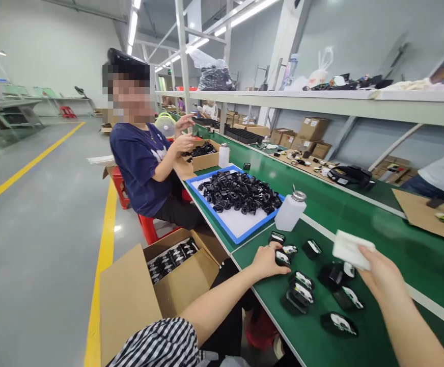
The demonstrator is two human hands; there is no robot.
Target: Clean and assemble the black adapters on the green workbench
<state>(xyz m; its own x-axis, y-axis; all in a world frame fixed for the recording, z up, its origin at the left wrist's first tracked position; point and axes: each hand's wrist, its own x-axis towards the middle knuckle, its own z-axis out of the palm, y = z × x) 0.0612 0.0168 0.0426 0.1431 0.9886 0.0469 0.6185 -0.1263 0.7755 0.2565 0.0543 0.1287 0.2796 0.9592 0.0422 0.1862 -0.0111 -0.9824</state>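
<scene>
Left arm (222, 299) stretches far, left hand (265, 262) palm down, thumb (282, 270) spread; right hand (384, 272) pinches, right arm (411, 326) slanting in from the near right.

One blue-rimmed tray (238, 224), two bottles (290, 210) beside it, two open cartons (186, 288) nearby, right of it one cloth (348, 248), about ten black pieces (339, 324)

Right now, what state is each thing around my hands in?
Right hand: closed on the white pad
White pad: held at one end
Left hand: fingers at a black part, grip unclear
Black part: partly covered by the fingers
Nearest white bottle: upright
Blue-rimmed tray: heaped with small black pieces
Large carton: flaps open, contents in rows
Small carton: open, filled
Ceiling light: lit
</scene>
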